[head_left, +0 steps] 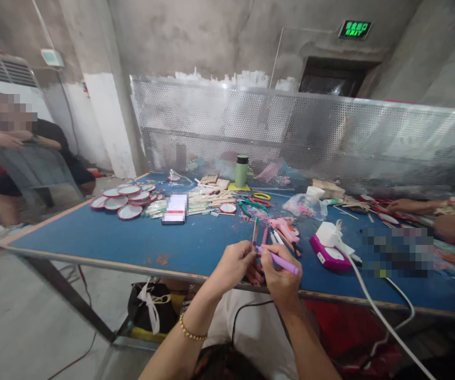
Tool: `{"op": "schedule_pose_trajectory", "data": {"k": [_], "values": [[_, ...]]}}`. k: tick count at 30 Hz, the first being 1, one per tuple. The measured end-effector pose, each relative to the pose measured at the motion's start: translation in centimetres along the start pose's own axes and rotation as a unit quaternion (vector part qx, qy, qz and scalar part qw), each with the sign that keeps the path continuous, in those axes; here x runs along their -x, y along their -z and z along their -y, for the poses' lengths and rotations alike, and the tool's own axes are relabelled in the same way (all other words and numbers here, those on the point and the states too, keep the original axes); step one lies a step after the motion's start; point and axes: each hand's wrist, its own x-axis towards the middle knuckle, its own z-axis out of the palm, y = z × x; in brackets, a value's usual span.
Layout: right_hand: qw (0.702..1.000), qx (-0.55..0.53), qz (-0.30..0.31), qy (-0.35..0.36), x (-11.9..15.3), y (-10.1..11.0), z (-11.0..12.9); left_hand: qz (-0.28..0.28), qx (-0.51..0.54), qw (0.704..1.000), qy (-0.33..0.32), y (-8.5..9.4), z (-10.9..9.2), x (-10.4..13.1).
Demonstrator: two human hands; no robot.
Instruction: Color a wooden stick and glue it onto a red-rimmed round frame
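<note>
My left hand [237, 264] pinches a thin wooden stick [255, 231], which points up and away over the table's front edge. In my right hand [281, 277] is a purple marker [285, 262], slanted with its tip at the stick close to my left fingers. The exact spot where tip and stick meet is partly hidden by my fingers. Just beyond my hands lie a darker purple marker [265, 235], white pens [278, 237] and a pink glue gun [285, 230].
On the blue table [104, 248] are stacked round white discs with red rims [130, 211], a phone [174, 209], several wooden sticks [204, 203], a green bottle [242, 171] and a magenta power strip [329, 254]. Another person's arms [441, 208] reach in at right; a seated person [33, 142] is far left.
</note>
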Motion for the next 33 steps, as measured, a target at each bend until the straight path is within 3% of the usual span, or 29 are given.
{"op": "schedule_pose_trajectory", "data": {"k": [33], "values": [[1.000, -0.002, -0.021, 0.007, 0.01, -0.18, -0.21, -0.001, 0.000, 1.000, -0.001, -0.11, -0.07, 0.03]]}}
